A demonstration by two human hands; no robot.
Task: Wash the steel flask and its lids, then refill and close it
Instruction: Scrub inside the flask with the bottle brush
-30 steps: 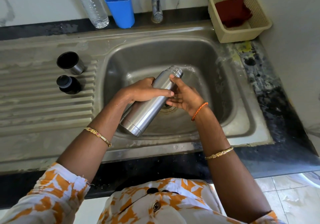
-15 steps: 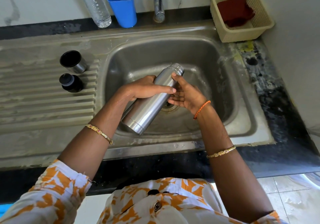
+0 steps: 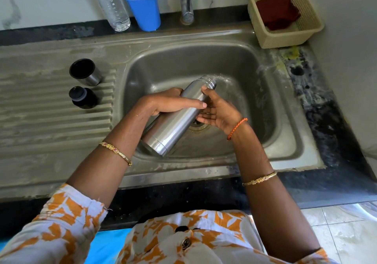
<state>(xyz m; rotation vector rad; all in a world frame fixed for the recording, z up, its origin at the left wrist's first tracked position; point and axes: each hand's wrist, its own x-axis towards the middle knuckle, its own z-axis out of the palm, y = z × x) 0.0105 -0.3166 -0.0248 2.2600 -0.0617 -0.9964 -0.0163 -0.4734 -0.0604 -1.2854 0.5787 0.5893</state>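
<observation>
Flask washing is the step in hand, I judge. Toward the left end of the tabletop, on the ribbed drainboard, stand the steel cup lid and black stopper, apart from each other. Over the sink, the left hand wraps its grip round the flask's upper body; the right hand pinches the neck with its thumb, fingers cupped beneath. The flask tilts, its long axis running from base near the sink's front-left to open mouth toward the back-right. Next likely calls for rinsing, then refilling under the tap.
</observation>
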